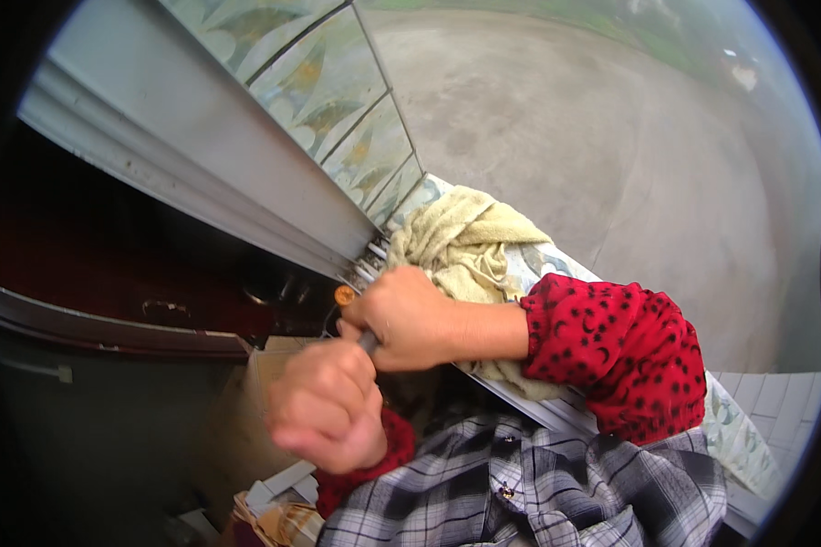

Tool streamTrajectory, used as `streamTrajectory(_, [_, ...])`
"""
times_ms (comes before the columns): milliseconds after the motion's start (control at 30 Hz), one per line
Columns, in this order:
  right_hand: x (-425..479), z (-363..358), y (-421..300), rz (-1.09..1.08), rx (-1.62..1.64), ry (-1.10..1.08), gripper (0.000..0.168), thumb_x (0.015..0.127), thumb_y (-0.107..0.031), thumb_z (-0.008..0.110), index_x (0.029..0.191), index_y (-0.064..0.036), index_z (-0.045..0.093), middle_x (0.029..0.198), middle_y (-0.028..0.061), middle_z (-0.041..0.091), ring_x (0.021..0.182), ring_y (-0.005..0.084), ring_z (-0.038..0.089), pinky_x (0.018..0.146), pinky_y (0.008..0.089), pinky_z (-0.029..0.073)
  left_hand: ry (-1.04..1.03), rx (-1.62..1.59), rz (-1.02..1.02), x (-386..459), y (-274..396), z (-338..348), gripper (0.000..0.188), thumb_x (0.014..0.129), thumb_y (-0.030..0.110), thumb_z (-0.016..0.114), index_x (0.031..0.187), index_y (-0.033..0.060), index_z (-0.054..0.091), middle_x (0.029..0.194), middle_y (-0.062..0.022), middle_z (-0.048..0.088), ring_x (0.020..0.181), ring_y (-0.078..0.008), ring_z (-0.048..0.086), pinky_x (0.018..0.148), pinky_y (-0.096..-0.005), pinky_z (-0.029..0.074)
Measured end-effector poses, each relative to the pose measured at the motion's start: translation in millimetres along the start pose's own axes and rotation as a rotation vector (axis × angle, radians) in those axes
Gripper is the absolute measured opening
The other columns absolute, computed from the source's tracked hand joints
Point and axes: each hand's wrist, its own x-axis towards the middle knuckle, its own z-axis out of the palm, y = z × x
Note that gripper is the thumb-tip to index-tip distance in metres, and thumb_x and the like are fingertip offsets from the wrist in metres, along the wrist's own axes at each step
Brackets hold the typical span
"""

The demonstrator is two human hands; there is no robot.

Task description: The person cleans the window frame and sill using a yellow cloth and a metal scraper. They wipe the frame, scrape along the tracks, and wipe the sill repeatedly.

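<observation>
My left hand [328, 403] is a closed fist, slightly blurred, just below and left of my right hand [407, 318]. Both fists close around a grey rod-like piece [368, 340], which shows only in the short gap between them; the rest is hidden by my fingers. A round orange end [344, 295] sticks out beside my right knuckles, and I cannot tell whether it belongs to the same thing. Beyond my right hand, a crumpled pale-yellow towel [462, 239] lies on the tiled window sill [544, 260].
A white window frame [198, 150] rises at the left beside patterned wall tiles [356, 89]. Below it are a dark red furniture top [109, 301] and a cardboard box [274, 366]. Cartons and paper [280, 506] lie at the bottom left. Concrete ground [554, 123] spreads outside.
</observation>
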Motion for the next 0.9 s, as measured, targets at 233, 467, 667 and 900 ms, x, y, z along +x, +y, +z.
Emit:
streamTrajectory(233, [37.1,-1.5,33.5,-0.157,0.005,0.052,0.011,0.062,-0.023,0.071,0.067,-0.013,0.069,0.060,0.0131,0.061,0.060,0.0398,0.059,0.053,0.0486,0.045,-0.226,0.360,0.232,8.8,-35.3,5.3,0.058,0.111,0.042,0.035,0.062,0.0108,0.033,0.050,0.0034,0.026,0.042,-0.0103,0.017,0.044,-0.0284,0.015])
streamTrajectory(467, [0.0,-7.6,3.3,0.031,0.150,0.149,0.015,0.070,-0.026,0.066,0.071,-0.012,0.073,0.066,0.0173,0.065,0.065,0.0402,0.063,0.058,0.0475,0.050,0.056,-0.186,-0.213,32.3,-3.2,2.4,0.056,0.112,0.043,0.025,0.065,0.0149,0.036,0.052,0.0035,0.031,0.039,-0.0105,0.018,0.039,-0.0277,0.021])
streamTrajectory(667, [4.5,-10.1,-21.1,-0.173,0.512,0.674,0.023,0.078,-0.029,0.065,0.071,-0.008,0.062,0.063,0.0152,0.060,0.060,0.0348,0.060,0.057,0.0453,0.047,-0.300,0.156,0.003,28.4,-13.9,27.5,0.039,0.104,0.031,0.041,0.071,0.0113,0.044,0.061,-0.0017,0.041,0.050,-0.0165,0.032,0.048,-0.0316,0.029])
streamTrajectory(900, [-20.6,28.4,32.4,-0.458,1.755,0.855,0.036,0.109,-0.032,0.043,0.096,-0.001,0.055,0.095,0.0123,0.067,0.082,0.0225,0.061,0.078,0.0372,0.047,-0.551,0.554,0.232,20.1,-74.6,66.1,0.032,0.089,0.020,0.071,0.067,0.0061,0.053,0.060,-0.0109,0.054,0.053,-0.0293,0.060,0.048,-0.0420,0.046])
